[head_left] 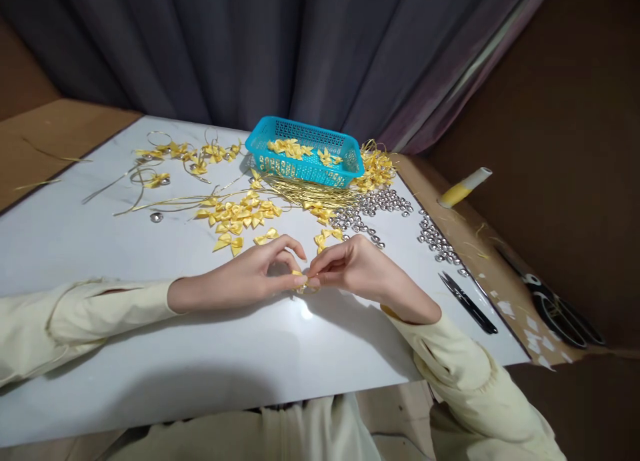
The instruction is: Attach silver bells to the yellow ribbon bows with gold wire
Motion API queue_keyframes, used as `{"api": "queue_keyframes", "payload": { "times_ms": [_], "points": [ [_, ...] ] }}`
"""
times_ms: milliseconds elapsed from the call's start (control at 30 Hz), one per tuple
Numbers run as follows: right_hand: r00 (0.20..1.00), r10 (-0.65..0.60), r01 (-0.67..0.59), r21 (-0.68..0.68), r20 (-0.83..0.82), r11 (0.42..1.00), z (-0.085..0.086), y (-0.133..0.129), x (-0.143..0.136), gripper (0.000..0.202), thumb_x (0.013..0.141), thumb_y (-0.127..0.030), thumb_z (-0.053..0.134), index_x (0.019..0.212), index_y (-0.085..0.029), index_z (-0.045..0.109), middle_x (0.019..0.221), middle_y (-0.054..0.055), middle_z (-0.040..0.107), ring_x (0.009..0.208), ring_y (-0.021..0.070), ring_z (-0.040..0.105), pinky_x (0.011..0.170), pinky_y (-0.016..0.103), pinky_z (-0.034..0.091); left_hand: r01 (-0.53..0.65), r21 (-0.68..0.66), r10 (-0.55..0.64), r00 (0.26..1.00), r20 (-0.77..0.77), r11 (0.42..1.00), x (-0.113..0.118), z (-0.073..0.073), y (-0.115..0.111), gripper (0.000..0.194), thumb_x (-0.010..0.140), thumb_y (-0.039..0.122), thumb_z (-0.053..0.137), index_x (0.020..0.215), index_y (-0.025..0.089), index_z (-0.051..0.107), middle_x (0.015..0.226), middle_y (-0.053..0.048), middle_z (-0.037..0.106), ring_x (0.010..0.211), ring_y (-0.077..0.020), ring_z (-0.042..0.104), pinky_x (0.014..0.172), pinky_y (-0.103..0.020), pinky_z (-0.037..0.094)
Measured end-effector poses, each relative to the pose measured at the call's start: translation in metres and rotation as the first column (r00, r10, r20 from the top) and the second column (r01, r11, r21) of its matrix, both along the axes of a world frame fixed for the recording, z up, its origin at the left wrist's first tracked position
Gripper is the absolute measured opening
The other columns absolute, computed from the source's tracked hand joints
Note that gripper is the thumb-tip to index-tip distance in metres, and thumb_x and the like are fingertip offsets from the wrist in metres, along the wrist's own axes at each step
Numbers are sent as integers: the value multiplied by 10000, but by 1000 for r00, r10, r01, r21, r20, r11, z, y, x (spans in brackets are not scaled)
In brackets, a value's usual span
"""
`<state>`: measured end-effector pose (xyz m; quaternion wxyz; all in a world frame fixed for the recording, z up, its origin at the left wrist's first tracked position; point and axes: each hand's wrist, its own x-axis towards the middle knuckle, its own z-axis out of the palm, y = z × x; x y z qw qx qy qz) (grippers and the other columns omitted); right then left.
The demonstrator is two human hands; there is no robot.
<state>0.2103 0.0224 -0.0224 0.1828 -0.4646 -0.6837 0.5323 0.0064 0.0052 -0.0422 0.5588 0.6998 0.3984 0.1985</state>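
Observation:
Near the middle of the white table, my left hand [255,271] pinches a small yellow bow [299,274] between thumb and forefinger. My right hand [353,267] meets it there, thumb and forefinger pressed together on the same small piece. Something shiny shows just under the fingertips, too small to make out. Beyond my hands lies a spread of yellow ribbon bows [240,214], with a bundle of gold wires [315,193] behind it. Silver beads [383,202] are scattered past my right hand.
A turquoise basket [305,171] with yellow bows stands at the back. Bows with wires [173,151] lie back left. Black snips [467,303] rest at the right, near large black scissors [560,314] and a yellow-and-white tube [464,188] on the brown surface [435,181].

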Motion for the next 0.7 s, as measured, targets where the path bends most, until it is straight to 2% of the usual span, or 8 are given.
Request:
{"api": "queue_keyframes", "payload": {
  "times_ms": [167,333,500,700],
  "points": [
    [998,-26,24,-31,-61,999,-2,2,-2,98,590,-81,707,669,-139,716,568,-16,674,523,95,581,528,208,449,18,27,-19,999,42,999,1,-3,1,195,889,344,558,1032,239,478,846,27,635,818,-169,582,735,-289,410],
    [989,-50,37,-98,-140,995,0,0,-4,235,538,-69,734,722,-159,619,590,-31,667,541,100,607,577,231,492,23,-92,-10,990,139,995,2,-7,7,270,826,258,620,1037,224,456,778,32,650,798,-171,601,752,-296,423],
    [986,-71,52,-128,-148,990,2,-1,-4,274,543,-34,709,735,-171,569,572,-48,648,528,99,596,577,245,486,54,-136,-31,986,161,989,1,-9,10,325,834,300,611,1094,210,439,828,13,663,815,-173,610,783,-314,429],
    [984,-56,31,-144,-170,989,0,1,-4,289,546,-16,695,750,-171,563,589,-45,659,539,96,608,592,240,490,76,-152,-53,987,150,985,2,-8,9,273,866,314,571,1074,208,430,822,0,687,857,-184,637,818,-328,435]
  ]
}}
